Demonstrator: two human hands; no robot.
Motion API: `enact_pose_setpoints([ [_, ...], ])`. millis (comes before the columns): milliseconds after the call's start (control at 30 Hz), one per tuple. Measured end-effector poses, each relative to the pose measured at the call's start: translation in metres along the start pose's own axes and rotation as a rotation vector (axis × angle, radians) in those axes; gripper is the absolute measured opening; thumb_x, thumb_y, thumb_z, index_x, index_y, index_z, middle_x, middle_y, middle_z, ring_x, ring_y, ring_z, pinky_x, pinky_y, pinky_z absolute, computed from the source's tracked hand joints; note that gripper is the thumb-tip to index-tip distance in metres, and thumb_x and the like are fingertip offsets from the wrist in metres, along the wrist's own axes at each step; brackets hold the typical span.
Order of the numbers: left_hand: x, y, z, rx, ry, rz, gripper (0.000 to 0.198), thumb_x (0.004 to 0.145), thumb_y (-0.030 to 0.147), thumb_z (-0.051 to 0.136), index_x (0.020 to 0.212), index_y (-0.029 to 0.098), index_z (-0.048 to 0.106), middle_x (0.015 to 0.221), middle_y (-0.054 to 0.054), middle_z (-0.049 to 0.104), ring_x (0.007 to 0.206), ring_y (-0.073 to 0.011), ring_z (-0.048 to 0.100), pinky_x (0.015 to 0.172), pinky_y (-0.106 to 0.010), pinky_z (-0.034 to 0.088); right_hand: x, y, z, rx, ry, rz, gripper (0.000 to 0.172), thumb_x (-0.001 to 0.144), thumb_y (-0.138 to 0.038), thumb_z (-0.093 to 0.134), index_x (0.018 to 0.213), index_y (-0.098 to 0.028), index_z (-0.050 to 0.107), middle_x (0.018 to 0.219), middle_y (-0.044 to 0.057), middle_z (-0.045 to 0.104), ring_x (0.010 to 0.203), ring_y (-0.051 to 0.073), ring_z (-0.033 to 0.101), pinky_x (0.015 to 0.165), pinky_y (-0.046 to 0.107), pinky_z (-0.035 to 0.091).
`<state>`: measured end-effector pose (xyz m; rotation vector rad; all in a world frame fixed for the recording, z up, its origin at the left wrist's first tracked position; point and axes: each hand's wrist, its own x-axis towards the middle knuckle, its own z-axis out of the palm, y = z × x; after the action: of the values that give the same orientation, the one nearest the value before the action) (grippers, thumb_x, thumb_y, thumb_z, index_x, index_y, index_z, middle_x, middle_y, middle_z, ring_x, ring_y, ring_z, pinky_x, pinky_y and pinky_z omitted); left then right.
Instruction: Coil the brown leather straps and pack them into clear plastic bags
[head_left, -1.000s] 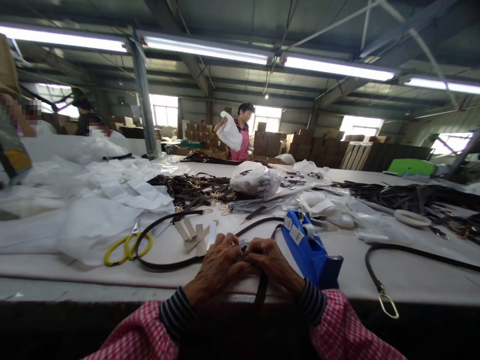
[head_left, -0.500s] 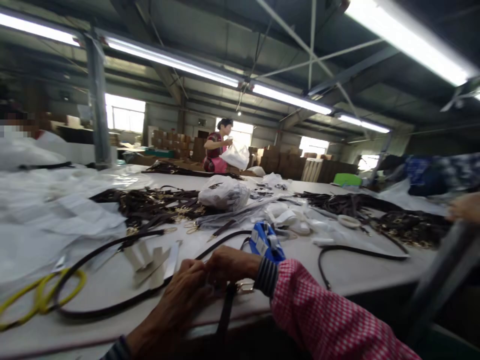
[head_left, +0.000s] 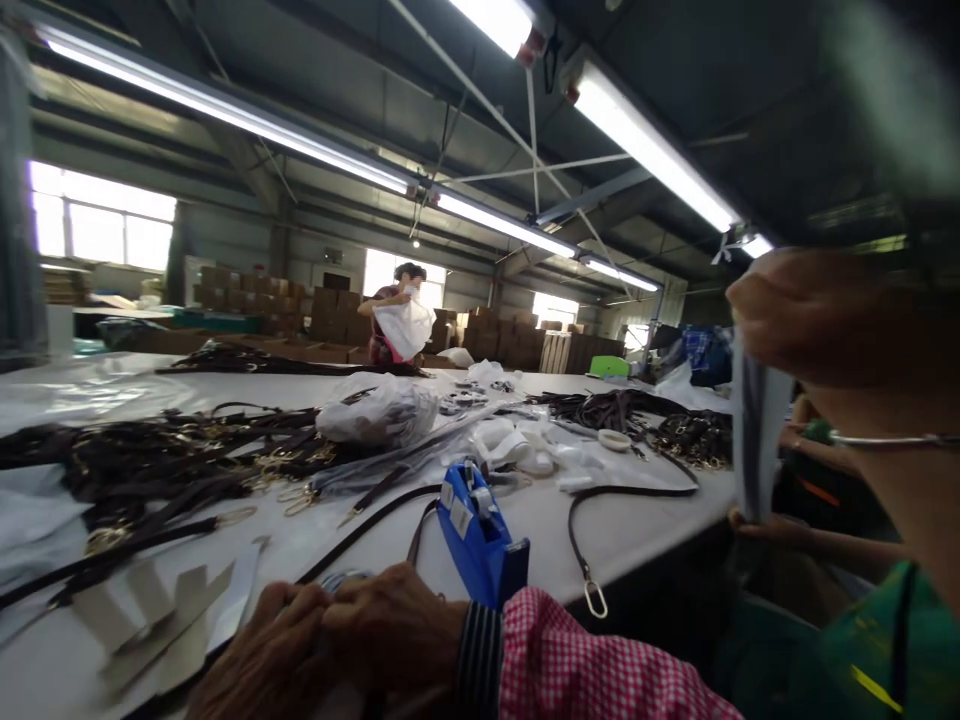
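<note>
My left hand (head_left: 262,655) and my right hand (head_left: 397,635) meet low at the table's near edge, both with curled fingers. A small pale, shiny bit (head_left: 345,580) shows by the fingertips; what they grip is mostly hidden. A long dark strap (head_left: 367,525) runs from beside the hands towards a blue tape dispenser (head_left: 480,540), which stands just beyond my right wrist. Left of my left hand lie several flat beige strips (head_left: 165,625). Another dark strap (head_left: 581,540) with a gold clip hangs over the table edge.
Piles of dark straps with gold clips (head_left: 187,450) cover the left, with another pile (head_left: 690,435) at right. A filled clear bag (head_left: 382,410) lies mid-table. Close on my right, a co-worker's hands (head_left: 810,320) hold a long plastic sleeve (head_left: 757,430). Across the table stands another person (head_left: 386,310).
The view has swung right, so my hands sit lower and further left, still together. The co-worker at right now shows closer, with a plastic sleeve. The person across has raised a white bag.
</note>
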<state>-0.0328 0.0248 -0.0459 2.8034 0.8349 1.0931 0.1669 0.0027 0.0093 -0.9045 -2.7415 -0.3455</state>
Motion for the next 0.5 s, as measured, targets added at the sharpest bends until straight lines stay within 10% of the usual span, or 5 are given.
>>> enact_pose_setpoints([
  [233, 0.016, 0.035, -0.040, -0.046, -0.206, -0.315, 0.013, 0.093, 0.019, 0.058, 0.091, 0.022, 0.070, 0.102, -0.008, 0.069, 0.100, -0.0262, 0.056, 0.094, -0.042, 0.049, -0.032, -0.036, 0.002, 0.178, 0.135, 0.241, 0.035, 0.089, -0.010, 0.058, 0.123, -0.018, 0.061, 0.119, 0.010, 0.065, 0.107, 0.025, 0.061, 0.085, 0.034, 0.053],
  [500, 0.020, 0.025, -0.061, -0.093, -0.331, -0.298, 0.015, 0.092, 0.034, 0.072, 0.101, 0.023, 0.069, 0.116, -0.002, 0.066, 0.109, -0.0228, 0.054, 0.096, -0.034, 0.048, -0.050, -0.052, 0.036, 0.033, 0.248, 0.343, 0.050, 0.098, -0.014, 0.053, 0.147, -0.017, 0.051, 0.141, 0.015, 0.058, 0.115, 0.033, 0.055, 0.096, 0.050, 0.048],
])
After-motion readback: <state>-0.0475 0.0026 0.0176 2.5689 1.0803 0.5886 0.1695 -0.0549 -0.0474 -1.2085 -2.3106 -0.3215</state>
